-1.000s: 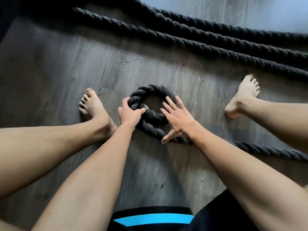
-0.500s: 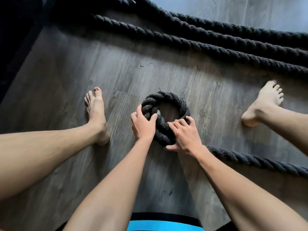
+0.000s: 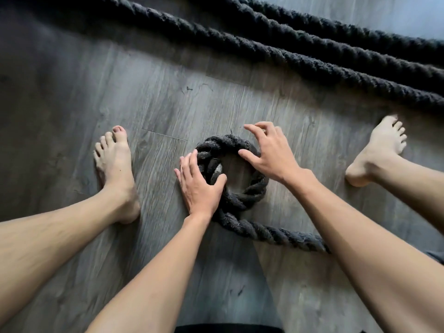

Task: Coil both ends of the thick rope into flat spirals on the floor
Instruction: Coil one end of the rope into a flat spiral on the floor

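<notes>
Left hand: I see the left hand [image 3: 200,186] palm down and low, fingers straight and close together, thumb spread out to the right.
Left arm: the left forearm [image 3: 168,272] runs straight up from the bottom edge, wrist unbent.
Right hand: the right hand [image 3: 269,152] is farther forward, fingers spread and slightly curved, thumb pointing left; it grips nothing that I can make out.
Right arm: the right forearm [image 3: 348,236] comes in from the lower right.
Legs: both are bare and splayed, with the left foot [image 3: 115,169] and right foot [image 3: 382,150] outside the hands.
</notes>
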